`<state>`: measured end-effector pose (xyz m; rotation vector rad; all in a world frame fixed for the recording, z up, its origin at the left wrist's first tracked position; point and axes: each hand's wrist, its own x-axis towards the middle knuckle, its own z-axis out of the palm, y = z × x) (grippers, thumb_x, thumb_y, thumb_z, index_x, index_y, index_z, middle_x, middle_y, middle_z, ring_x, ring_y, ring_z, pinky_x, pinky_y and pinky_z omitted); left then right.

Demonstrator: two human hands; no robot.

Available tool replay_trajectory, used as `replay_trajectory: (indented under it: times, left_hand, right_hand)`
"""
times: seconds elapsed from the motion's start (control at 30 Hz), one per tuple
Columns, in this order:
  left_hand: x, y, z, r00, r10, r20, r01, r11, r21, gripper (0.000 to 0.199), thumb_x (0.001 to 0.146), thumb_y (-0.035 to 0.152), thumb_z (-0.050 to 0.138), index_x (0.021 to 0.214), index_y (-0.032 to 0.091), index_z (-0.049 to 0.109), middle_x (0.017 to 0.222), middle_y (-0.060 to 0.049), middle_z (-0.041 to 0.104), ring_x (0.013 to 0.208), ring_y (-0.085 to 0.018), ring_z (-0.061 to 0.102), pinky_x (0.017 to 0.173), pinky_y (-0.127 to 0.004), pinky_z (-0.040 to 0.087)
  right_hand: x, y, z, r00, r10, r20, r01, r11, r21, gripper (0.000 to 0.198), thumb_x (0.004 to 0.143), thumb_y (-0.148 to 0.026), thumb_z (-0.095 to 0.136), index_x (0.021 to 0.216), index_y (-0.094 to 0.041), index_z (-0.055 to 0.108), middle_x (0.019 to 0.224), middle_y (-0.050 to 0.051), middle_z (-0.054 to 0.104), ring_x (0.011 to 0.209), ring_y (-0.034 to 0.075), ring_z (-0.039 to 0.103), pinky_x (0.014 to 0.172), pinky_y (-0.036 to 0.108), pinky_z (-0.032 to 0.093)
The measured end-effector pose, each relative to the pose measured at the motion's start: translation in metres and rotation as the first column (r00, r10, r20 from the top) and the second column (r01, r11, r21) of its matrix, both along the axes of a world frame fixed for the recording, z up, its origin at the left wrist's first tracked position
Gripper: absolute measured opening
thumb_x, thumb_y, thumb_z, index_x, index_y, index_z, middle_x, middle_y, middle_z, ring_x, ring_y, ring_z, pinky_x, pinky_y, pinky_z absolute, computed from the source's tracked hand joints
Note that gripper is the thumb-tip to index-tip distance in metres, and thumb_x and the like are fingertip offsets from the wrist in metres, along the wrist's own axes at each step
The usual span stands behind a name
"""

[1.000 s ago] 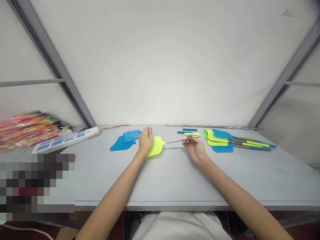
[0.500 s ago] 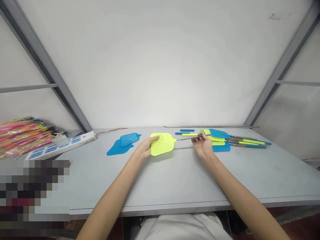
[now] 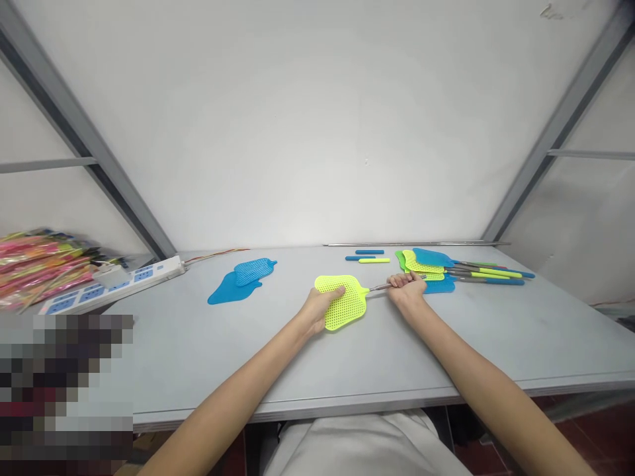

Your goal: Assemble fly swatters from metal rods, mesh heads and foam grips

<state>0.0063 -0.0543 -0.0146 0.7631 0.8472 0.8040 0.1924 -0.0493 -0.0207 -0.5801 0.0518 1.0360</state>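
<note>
My left hand (image 3: 321, 311) pinches the yellow mesh fly swatter head (image 3: 350, 307), thumb on top and fingers underneath. From the neck of that head a thin metal rod (image 3: 380, 287) runs right into my right hand (image 3: 407, 289), whose fingers are wrapped round it. The rod's far end is mostly hidden by the hand. Just behind my right hand lies a pile of fly swatters with blue (image 3: 431, 256) and yellow heads and coloured grips. Two blue swatter heads, one mesh (image 3: 254, 271) and one leaf-shaped (image 3: 231, 291), overlap on the table to the left.
Loose blue (image 3: 370, 252) and yellow grips (image 3: 374, 260) lie towards the back of the grey table (image 3: 208, 370). Long metal rods (image 3: 421, 244) rest along the wall. On the left are a white power strip (image 3: 114, 287) and a heap of colourful plastic-wrapped items (image 3: 40, 268).
The yellow head and rod have come closer and to the right, and the exposed rod between my hands is shorter. My right hand has turned and closed further round the rod.
</note>
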Motion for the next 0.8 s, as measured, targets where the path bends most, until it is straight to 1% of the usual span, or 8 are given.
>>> replay_trajectory:
  times: [0.13,0.3,0.43,0.6,0.8]
  left_hand:
    - [0.001,0.002,-0.004,0.999,0.035,-0.037,-0.038,0.996,-0.086,0.023,0.065,0.01,0.06,0.088,0.008,0.055,0.092,-0.014,0.061,0.08,-0.024,0.06,0.071,-0.037,0.05]
    - [0.002,0.002,-0.004,0.998,0.044,-0.042,-0.048,0.993,-0.11,0.022,0.063,0.009,0.061,0.085,0.008,0.056,0.092,-0.014,0.061,0.079,-0.024,0.06,0.07,-0.036,0.051]
    - [0.002,0.003,-0.005,0.996,0.066,-0.066,-0.075,0.988,-0.134,0.021,0.063,0.007,0.061,0.084,0.007,0.056,0.088,-0.015,0.062,0.076,-0.024,0.061,0.068,-0.037,0.051]
    - [0.003,0.003,-0.005,0.996,0.074,-0.043,-0.079,0.987,-0.137,0.021,0.062,0.006,0.061,0.083,0.007,0.056,0.085,-0.015,0.063,0.076,-0.024,0.061,0.068,-0.038,0.05]
    - [0.005,-0.008,0.008,0.996,0.092,0.002,-0.091,0.991,-0.097,0.024,0.064,0.009,0.061,0.087,0.009,0.056,0.09,-0.014,0.062,0.079,-0.024,0.06,0.07,-0.038,0.05]
  right_hand:
    - [-0.002,0.0,-0.001,1.0,-0.005,-0.023,0.004,1.0,-0.004,0.031,0.074,-0.018,0.029,0.048,-0.019,0.012,0.03,-0.009,0.012,0.025,0.006,0.011,0.027,0.02,0.013]
    - [-0.003,0.0,0.0,0.998,0.01,-0.056,-0.01,1.0,0.005,0.032,0.072,-0.018,0.031,0.05,-0.019,0.008,0.032,-0.01,0.009,0.025,0.006,0.009,0.026,0.02,0.011]
    - [-0.006,0.0,-0.002,0.996,0.012,-0.085,-0.01,1.0,0.024,0.032,0.072,-0.019,0.033,0.05,-0.019,0.009,0.032,-0.01,0.008,0.026,0.006,0.008,0.026,0.02,0.011]
    - [-0.006,0.0,-0.005,0.994,0.023,-0.105,-0.016,0.998,0.062,0.032,0.073,-0.019,0.032,0.05,-0.019,0.009,0.033,-0.01,0.008,0.026,0.005,0.008,0.025,0.019,0.012]
    - [-0.003,-0.001,-0.006,0.989,0.082,-0.127,-0.068,0.992,0.107,0.033,0.077,-0.02,0.027,0.05,-0.019,0.009,0.035,-0.01,0.008,0.026,0.005,0.01,0.025,0.019,0.014]
